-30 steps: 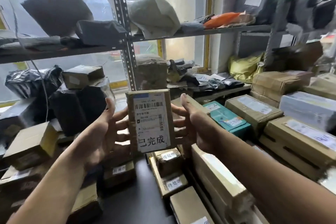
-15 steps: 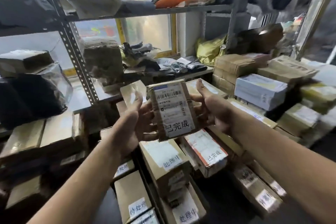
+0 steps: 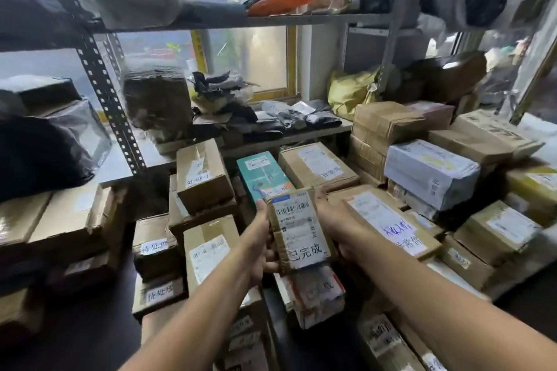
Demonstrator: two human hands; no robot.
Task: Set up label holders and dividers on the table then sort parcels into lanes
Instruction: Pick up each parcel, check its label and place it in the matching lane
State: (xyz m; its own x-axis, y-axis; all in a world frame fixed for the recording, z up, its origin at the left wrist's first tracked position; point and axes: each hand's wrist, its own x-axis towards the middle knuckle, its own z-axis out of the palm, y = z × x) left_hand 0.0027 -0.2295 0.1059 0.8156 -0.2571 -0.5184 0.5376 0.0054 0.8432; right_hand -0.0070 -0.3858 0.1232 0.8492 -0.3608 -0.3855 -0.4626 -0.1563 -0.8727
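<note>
A small cardboard parcel with a white shipping label and the handwritten tag 已完成 is held between both hands. My left hand grips its left edge, thumb along the side. On the other side, my right hand clasps the right edge, mostly hidden behind the parcel. The parcel hovers just above another taped parcel that lies in a row. A teal box sits right behind the held parcel.
Rows of labelled cardboard parcels fill the dark table: tagged boxes at left, a long box at right, a white-wrapped box beyond. A metal shelf upright and loaded shelves stand behind.
Both hands have brought the parcel down and nearer, from chest height to just over the row of parcels. The view has swung to the right and downward.
</note>
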